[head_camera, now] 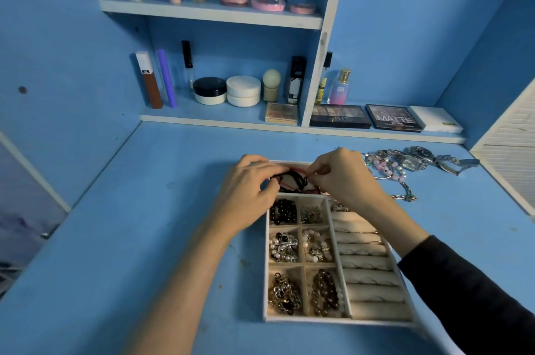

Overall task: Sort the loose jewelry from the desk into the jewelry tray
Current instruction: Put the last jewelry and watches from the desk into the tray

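While both hands are held over the far end of the tray, the counts below were taken.

Tray: one white jewelry tray point(265, 291) is set on the blue desk point(162, 239).
Compartments: six small square cells are counted in two columns of three, all filled; one long cell lies across the far end; one ring-roll column point(367, 265) runs down the right side.
Cell contents: black beads point(283, 211), a pearl mix point(282, 247) and gold chain point(285, 294) are seen in the left column.
Cords: a tangle of black and red cord bracelets point(292, 179) is held over the long far cell; the count cannot be told.
Left hand point(246, 187): fingers are curled and pinched on the cords' left end.
Right hand point(341, 174): thumb and forefinger are pinched on the cords' right end.
Loose jewelry: two watches point(417, 159) and pink bead strands point(385, 168) are left on the desk, right of the tray.
Shelves: two are counted, stocked with cosmetics.
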A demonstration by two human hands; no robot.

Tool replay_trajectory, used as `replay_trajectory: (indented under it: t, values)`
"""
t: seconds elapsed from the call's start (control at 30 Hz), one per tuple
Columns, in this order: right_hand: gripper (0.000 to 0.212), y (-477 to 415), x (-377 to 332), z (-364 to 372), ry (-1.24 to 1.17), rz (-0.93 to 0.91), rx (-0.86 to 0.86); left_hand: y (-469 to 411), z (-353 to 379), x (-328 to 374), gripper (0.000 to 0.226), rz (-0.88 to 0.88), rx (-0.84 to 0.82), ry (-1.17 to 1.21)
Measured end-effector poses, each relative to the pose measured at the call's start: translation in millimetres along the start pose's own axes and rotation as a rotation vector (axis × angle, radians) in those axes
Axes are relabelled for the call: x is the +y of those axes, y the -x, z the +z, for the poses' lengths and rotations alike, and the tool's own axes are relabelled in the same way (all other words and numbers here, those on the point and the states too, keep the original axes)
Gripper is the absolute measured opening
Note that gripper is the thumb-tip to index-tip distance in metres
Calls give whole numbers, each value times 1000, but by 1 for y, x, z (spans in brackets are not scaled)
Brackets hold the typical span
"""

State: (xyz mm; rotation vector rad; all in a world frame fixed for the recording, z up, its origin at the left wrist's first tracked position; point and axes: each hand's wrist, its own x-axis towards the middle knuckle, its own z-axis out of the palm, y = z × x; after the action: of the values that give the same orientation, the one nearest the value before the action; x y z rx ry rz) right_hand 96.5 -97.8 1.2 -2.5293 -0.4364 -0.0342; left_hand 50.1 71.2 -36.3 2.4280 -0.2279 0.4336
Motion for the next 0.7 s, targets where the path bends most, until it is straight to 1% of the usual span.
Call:
replay_trajectory:
  t: [0.13,0.23,0.3,0.37,0.47,0.53,0.6,0.7]
  values:
    - [17,0,1,4,1,-24,-11,1,-2,1,41,22,22,-139]
    - [22,0,3,5,18,-32,-39,0,-2,3,41,41,18,-223]
    - [22,1,6,5,2,-51,-38,-1,-3,6,41,20,12,-206]
    - [19,4,9,1,-22,-91,-8,-1,-5,8,42,-23,-4,-129]
    - [11,10,21,-11,-69,-128,109,-3,-9,14,37,-56,-21,-25]
    - [10,14,37,-23,-100,-78,196,-8,-9,21,27,-59,-29,10]
    - [12,15,59,-35,-103,8,252,-14,-8,31,28,-56,-27,23]
    - [12,15,92,-51,-4,119,323,-26,-1,49,26,-30,-60,32]
